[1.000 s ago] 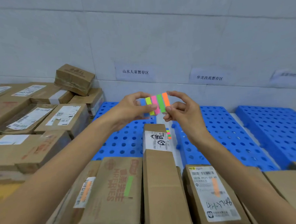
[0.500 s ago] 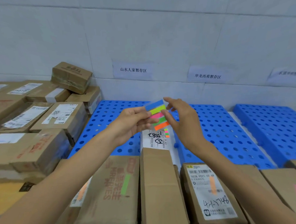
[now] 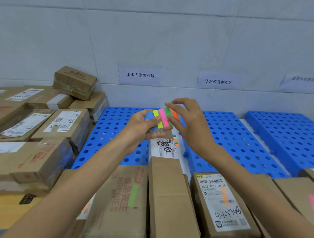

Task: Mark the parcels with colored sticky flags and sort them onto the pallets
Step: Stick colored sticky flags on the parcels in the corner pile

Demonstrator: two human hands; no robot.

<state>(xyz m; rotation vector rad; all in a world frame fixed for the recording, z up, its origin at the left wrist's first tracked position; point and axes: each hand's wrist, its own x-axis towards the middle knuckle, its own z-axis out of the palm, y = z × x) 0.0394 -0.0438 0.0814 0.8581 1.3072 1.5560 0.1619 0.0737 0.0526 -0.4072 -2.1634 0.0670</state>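
Fingers of the left hand are curled under a pad of sticky flags, with the thumb laid across its front, so that the pad is gripped and held up above the blue pallets at the wall. Its blue, yellow-green, pink, green and orange strips are seen side by side. The pad's right edge is pinched between forefinger and thumb of the right hand, the other fingers being spread loosely; whether the green or the orange strip is the one taken hold of cannot be made out. Below, lined up at the near edge, are seen a brown carton marked with a green flag, a tall narrow carton, a labelled carton marked in orange and a further carton marked in pink. Other cartons are stacked to the left, and paper signs are fixed to the wall
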